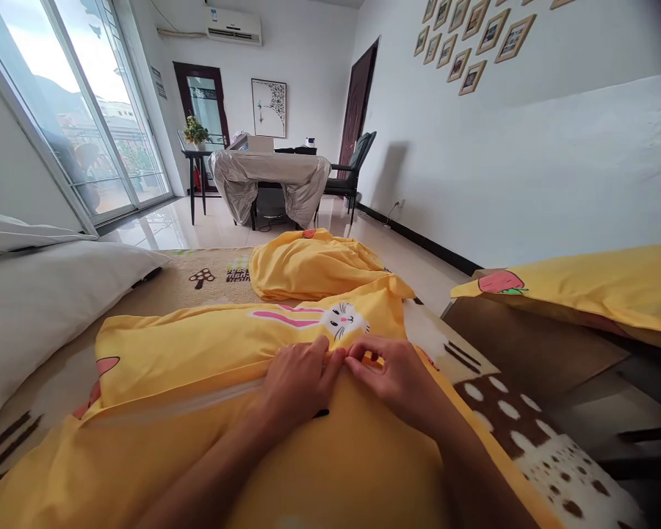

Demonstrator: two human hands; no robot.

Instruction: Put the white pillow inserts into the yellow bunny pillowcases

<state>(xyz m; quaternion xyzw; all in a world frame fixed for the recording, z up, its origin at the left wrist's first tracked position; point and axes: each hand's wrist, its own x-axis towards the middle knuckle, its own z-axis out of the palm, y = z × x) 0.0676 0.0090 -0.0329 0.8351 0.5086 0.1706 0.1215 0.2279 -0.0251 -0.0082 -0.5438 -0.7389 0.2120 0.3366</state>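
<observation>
A yellow fabric cover (187, 349) with a white rabbit print lies spread in front of me, its near part reaching toward my body. A pale strip, which looks like a zipper (225, 395), runs along its open edge to the left of my hands. My left hand (302, 375) is closed on that edge, thumb and fingers pressed together. Right beside it, my right hand (388, 371) pinches the same edge just below the rabbit's face. What exactly lies between the fingertips is hidden. Under my left wrist a small black mark shows.
Beyond the cover sits a bunched yellow cloth (313, 266) on a patterned brown blanket (201, 257). White pillows (49, 294) lie at left. On the right, another yellow cloth (589, 286) rests over a brown box (540, 345). A covered table (275, 167) and chair (355, 173) stand farther back.
</observation>
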